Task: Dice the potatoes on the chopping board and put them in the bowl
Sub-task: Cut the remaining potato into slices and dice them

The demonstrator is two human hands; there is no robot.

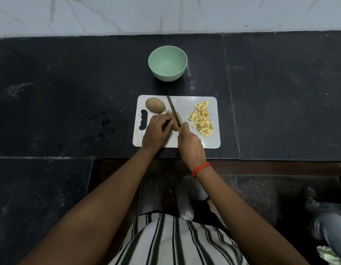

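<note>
Right grip clamped on knife, left grip holding potato, dice along board edge.

The bowl is showing pale mint green against the black, white-flecked countertop. The chopping board is looking white, the whole potato tan-brown, the potato dice pale yellow. The shirt is showing black stripes on white; the wrist thread is showing orange-red.

Dark stone worktop, and on it a green bowl at the back, a white board just in front; possibly wet spots left of the board.
</note>
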